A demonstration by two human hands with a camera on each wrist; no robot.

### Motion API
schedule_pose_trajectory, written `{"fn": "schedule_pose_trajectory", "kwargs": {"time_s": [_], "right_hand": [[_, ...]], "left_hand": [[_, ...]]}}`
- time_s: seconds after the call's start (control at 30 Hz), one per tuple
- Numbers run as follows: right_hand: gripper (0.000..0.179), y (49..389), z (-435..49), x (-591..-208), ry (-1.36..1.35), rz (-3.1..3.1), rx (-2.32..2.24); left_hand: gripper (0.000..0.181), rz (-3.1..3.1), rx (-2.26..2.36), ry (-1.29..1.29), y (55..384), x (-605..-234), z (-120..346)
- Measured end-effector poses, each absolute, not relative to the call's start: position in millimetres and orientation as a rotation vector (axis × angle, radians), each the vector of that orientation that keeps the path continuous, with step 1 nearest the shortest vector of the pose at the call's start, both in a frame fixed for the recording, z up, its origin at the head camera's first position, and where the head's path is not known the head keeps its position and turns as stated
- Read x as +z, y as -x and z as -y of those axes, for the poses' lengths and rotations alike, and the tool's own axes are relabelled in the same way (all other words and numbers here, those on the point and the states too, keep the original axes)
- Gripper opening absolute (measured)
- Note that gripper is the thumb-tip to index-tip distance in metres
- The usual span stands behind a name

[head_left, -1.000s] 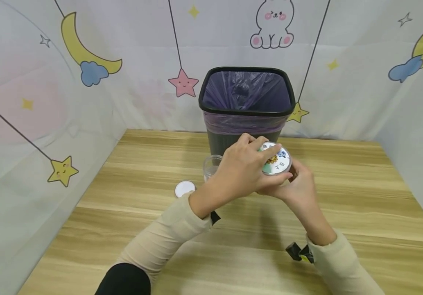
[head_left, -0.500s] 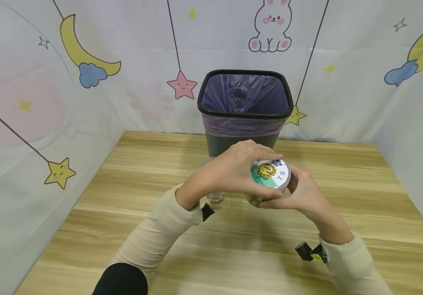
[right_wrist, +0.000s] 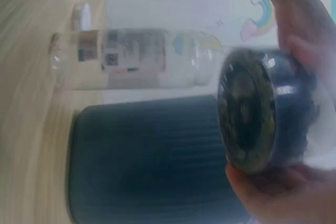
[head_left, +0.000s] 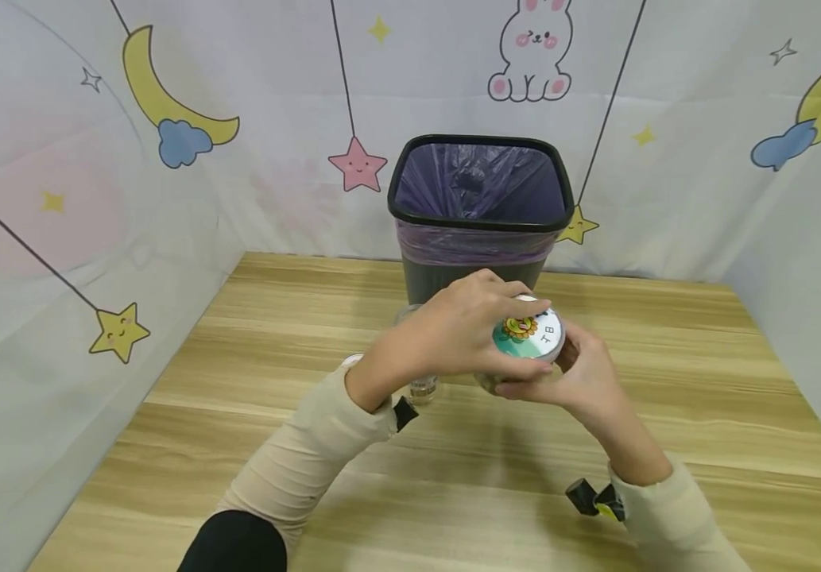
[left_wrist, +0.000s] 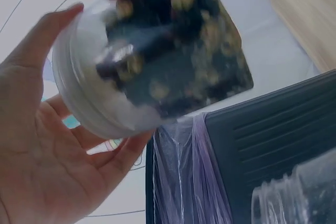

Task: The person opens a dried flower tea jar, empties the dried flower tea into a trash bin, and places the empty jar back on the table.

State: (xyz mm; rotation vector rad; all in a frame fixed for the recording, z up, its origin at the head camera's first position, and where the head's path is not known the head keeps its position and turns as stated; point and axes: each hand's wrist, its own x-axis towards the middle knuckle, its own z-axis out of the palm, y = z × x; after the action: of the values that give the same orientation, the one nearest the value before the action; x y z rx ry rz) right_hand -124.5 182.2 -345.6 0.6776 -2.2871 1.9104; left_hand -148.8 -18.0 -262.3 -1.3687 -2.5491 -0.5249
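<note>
Over the table, both hands hold a clear jar point(left_wrist: 178, 51) of dark contents with paler bits. Its white lid point(head_left: 528, 342) carries a sunflower picture. My left hand point(head_left: 453, 330) grips that lid from above, thumb and fingers spread around its rim. Lower down, my right hand point(head_left: 585, 373) grips the jar's body from the right side. The jar is tilted, and its base faces the right wrist view. Behind the left forearm, an uncapped clear bottle point(right_wrist: 136, 59) with a printed label stands upright on the table.
A dark bin point(right_wrist: 152, 161) with a purple liner stands just behind the hands, its black rim point(head_left: 482, 225) above them. A small white cap point(right_wrist: 82, 17) lies on the wooden table point(head_left: 296, 310), partly hidden by the left sleeve. Printed white cloth point(head_left: 296, 103) surrounds the table.
The jar has come lower and slightly nearer. My left hand has shifted its grip on the lid, its wrist turning. The left forearm now covers most of the white cap.
</note>
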Motion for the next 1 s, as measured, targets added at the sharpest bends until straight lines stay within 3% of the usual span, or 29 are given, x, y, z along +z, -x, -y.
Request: {"fn": "schedule_pose_trajectory", "kwargs": {"time_s": [0.33,0.57,0.77,1.0], "right_hand": [[0.078,121,-167,-360,-0.451,2.234,1.431],[0.081,122,-190,-350,-0.718,2.323,1.693],[0.082,126,-203,-348,-1.021,2.309,1.829],[0.079,121,-196,-349,-0.838,2.347,1.819]], "left_hand": [[0.069,2.613,-0.428,1.074,139,-266,5],[0.071,2.618,-0.931,1.357,149,-264,19],[0.07,2.591,-1.045,1.581,155,-264,26],[0.07,2.554,-0.943,1.484,152,-265,25]]}}
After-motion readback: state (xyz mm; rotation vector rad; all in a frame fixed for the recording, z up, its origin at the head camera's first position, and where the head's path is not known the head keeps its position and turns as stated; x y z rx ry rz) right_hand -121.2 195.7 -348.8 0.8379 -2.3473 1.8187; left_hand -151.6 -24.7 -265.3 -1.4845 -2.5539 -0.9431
